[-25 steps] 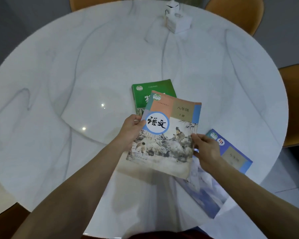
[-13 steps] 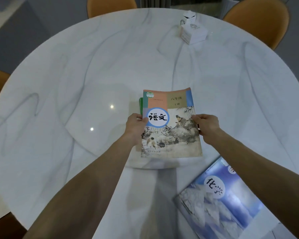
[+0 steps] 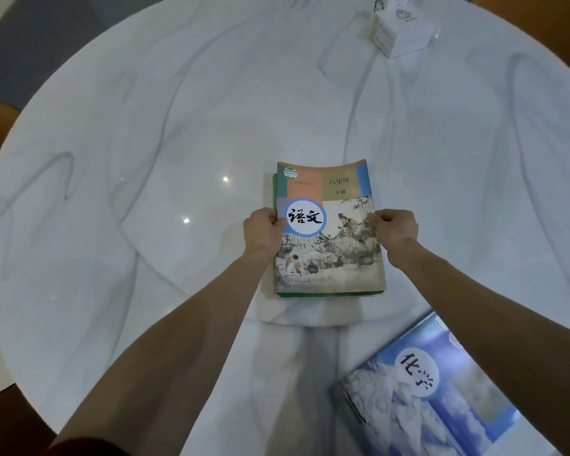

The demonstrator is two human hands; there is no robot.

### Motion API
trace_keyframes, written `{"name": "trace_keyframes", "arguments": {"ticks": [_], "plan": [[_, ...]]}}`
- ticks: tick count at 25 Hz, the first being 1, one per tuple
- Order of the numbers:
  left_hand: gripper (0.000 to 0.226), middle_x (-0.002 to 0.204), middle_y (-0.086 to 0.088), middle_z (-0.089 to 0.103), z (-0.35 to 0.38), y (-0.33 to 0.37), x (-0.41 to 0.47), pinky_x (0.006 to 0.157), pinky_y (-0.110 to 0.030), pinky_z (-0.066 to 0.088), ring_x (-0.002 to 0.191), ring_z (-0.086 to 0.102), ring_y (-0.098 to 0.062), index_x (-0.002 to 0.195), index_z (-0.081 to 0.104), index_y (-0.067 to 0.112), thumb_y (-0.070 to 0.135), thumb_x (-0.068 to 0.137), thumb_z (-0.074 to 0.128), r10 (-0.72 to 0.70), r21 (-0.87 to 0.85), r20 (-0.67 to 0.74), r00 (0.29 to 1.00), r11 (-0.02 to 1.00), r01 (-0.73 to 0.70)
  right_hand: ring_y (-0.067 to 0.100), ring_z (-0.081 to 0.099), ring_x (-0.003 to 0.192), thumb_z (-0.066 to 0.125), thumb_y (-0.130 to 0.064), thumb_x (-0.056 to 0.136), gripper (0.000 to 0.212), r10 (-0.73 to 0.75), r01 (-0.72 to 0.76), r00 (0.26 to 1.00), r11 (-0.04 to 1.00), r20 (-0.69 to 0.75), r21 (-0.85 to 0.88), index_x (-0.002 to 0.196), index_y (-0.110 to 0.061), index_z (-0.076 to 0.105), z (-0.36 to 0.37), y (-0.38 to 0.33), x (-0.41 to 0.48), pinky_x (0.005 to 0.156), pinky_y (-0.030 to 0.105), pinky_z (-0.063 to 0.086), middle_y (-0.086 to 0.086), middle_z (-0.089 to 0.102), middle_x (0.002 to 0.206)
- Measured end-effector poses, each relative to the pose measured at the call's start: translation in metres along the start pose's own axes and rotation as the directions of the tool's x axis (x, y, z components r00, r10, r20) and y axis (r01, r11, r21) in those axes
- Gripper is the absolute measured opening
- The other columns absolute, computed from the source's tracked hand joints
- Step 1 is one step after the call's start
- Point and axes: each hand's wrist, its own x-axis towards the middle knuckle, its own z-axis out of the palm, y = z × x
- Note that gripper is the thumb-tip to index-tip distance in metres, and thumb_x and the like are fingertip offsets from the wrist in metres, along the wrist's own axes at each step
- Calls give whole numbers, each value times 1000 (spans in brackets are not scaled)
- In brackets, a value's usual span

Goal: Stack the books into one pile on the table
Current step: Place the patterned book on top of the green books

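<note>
Painted-cover book point(image 3: 329, 225) now down square on green book point(image 3: 274, 192), left hand point(image 3: 261, 232) and right hand point(image 3: 396, 229) pinching its side edges; blue book point(image 3: 422, 399) lies apart, unstacked

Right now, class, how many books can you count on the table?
3. The painted-cover book lies on a green book at the table's middle, held by the left hand and right hand. A blue book lies apart, nearer. More may be hidden.
</note>
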Motion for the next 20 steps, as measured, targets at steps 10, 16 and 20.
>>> {"name": "trace_keyframes", "arguments": {"ticks": [10,16,20], "plan": [[26,109,-18,49,17,-11,-10,77,-30,43,80,46,-26,103,66,-4,11,97,46,47,179,-101,994,984,-28,23,34,62,55,-7,89,32,-183,177,983,939,7,-296,59,-2,49,10,20,5,48,27,23,15,40,57],[30,115,-21,49,21,-9,-15,84,-38,48,99,56,-37,109,64,-5,13,99,41,13,149,-87,996,989,0,20,24,52,52,-2,88,41,-175,154,984,934,-35,-322,50,-7,38,15,19,8,44,25,20,6,30,49],[31,118,-19,49,20,-5,-16,83,-40,49,101,57,-37,108,63,-5,15,100,41,-32,194,-70,997,980,45,17,21,48,53,-2,89,45,-167,137,983,940,-70,-313,48,-9,35,18,16,10,41,20,20,4,28,47]]}}
